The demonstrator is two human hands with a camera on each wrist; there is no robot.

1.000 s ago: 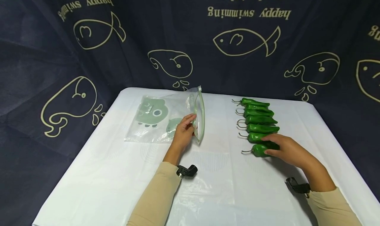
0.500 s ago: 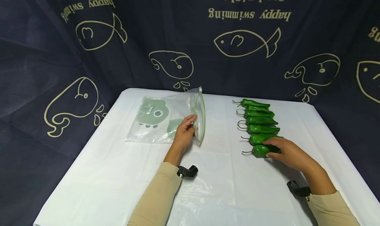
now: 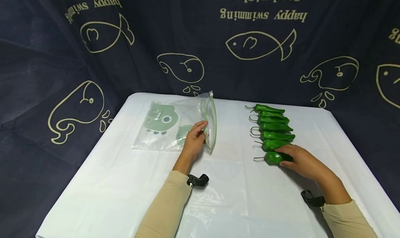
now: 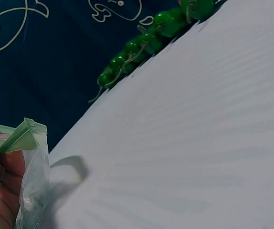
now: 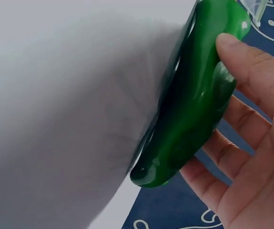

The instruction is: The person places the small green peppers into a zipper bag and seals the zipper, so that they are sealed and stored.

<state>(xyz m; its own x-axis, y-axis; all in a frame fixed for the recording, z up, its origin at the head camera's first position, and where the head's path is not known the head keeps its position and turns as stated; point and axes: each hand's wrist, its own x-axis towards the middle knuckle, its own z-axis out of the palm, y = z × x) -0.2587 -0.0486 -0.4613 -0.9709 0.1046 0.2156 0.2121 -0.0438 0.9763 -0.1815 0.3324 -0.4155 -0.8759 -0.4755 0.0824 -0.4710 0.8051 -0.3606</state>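
Observation:
In the head view, a clear zip bag [image 3: 162, 118] with a green cartoon print lies on the left half of the table, its green-edged mouth standing open toward the right. My left hand [image 3: 193, 142] pinches the near side of that mouth; the left wrist view shows fingers at the green zip strip [image 4: 22, 138]. Several long green peppers [image 3: 276, 126] lie in a row on the right, stems pointing left. My right hand [image 3: 301, 159] holds the nearest green pepper [image 3: 272, 158], thumb on one side and fingers on the other. In the right wrist view this pepper [image 5: 194, 105] lies along the table surface.
A white cloth covers the table [image 3: 218, 199]. Behind and to the left hangs a dark blue curtain [image 3: 193, 29] with whale and fish drawings. Black wrist cameras [image 3: 198, 180] sit on both wrists.
My right hand's fingers have settled around the nearest pepper, which has turned slightly, its stem now straighter. The pepper beside it shifted a little. The left hand and bag stay nearly still.

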